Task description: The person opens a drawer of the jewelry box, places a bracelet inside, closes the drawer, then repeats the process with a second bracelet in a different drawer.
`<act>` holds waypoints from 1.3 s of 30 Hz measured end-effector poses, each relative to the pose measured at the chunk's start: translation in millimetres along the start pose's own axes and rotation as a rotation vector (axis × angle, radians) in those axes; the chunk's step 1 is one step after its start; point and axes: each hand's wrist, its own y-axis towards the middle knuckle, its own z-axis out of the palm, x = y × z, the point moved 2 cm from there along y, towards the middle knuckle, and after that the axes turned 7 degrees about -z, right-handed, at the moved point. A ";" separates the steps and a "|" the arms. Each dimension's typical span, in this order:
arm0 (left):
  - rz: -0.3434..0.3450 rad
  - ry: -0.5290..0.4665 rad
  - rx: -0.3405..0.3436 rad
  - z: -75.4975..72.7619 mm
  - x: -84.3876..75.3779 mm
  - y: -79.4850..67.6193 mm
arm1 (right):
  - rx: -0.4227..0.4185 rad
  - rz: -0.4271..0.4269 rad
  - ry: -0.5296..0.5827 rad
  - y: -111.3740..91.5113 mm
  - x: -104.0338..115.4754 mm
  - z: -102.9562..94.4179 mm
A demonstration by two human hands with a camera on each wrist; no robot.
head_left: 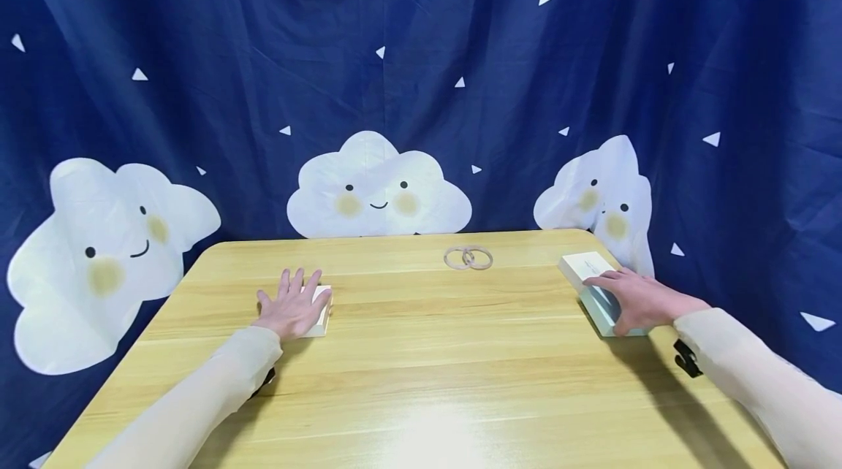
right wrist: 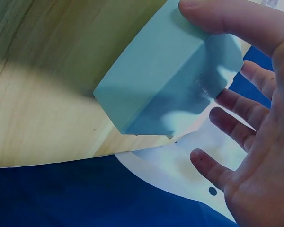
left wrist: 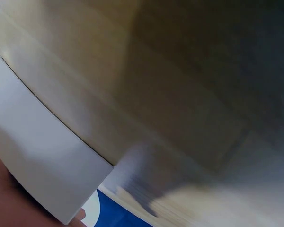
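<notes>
On the bench point(head_left: 408, 359), the left hand point(head_left: 291, 308) lies, fingers spread, on a white box point(left wrist: 47, 142); right hand point(head_left: 641, 301) spans a teal box point(right wrist: 154, 71), grip unclear. Both seem light, stiff; hold opposite sides.

Item 1: white box point(left wrist: 45, 142), plain, straight-edged, sharp-cornered; lies on the left part of the tabletop point(head_left: 395, 352), mostly covered by the left hand point(head_left: 292, 308), right side and near end showing.

Item 2: pale blue-green box point(right wrist: 161, 71), elongated, with small illegible lettering on one face; sits at the tabletop's right edge, slanted, far end angled leftward and near-white in the light; right hand point(head_left: 641, 301) grips its nearer part.
</notes>
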 end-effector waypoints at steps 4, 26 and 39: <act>-0.003 0.007 -0.002 0.0 -0.5 -0.1 | 0.011 0.015 0.002 2.0 3.5 -2.8; 0.002 0.006 0.002 1.7 0.4 0.6 | -0.039 -0.088 0.022 26.8 27.8 -25.5; 0.004 -0.001 -0.003 2.8 0.9 1.5 | 0.042 -0.054 0.010 54.0 46.8 -39.2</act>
